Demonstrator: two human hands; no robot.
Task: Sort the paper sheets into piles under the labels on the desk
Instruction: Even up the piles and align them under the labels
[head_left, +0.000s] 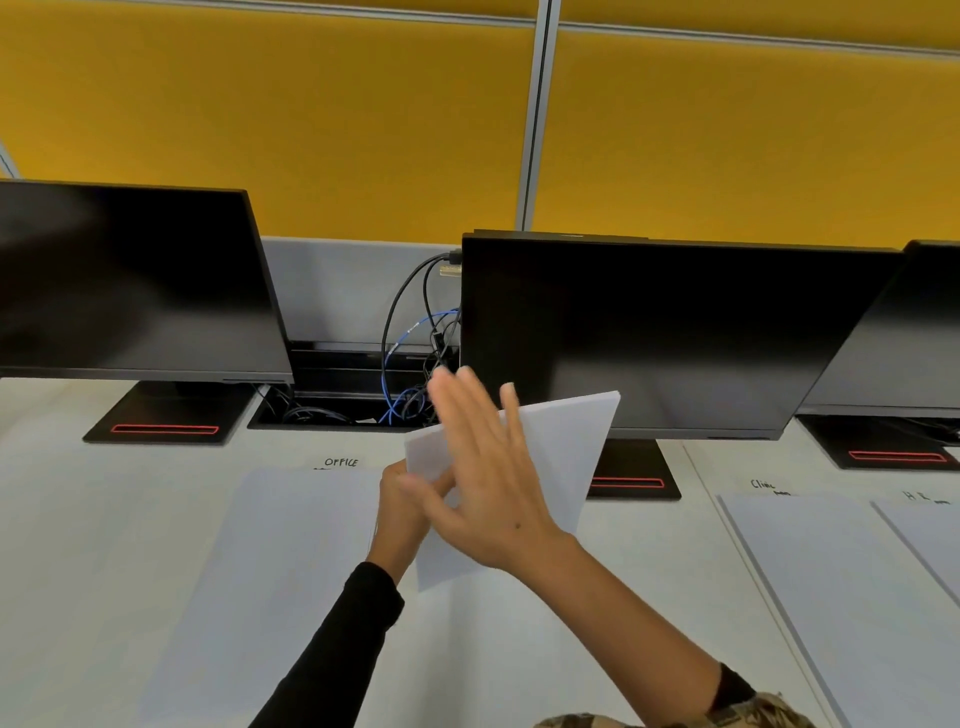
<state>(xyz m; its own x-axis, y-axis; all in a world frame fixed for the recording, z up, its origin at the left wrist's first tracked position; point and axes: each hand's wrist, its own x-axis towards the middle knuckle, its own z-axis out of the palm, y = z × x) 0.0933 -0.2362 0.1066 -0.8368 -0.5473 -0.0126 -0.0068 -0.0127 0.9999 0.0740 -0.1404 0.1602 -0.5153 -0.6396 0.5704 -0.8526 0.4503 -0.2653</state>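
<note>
Up close, the right hand (483, 478) spread flat and empty before a raised sheet (566, 441) pinched by the left hand (400, 509). Mid-sort, I reckoned: next it wanted laying under whichever heading matched.

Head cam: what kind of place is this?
Most likely an open-plan office workstation: dark monitors on stands along a white desk, yellow partition panels behind them, and a cable tray holding black and blue cables between the screens.
</note>
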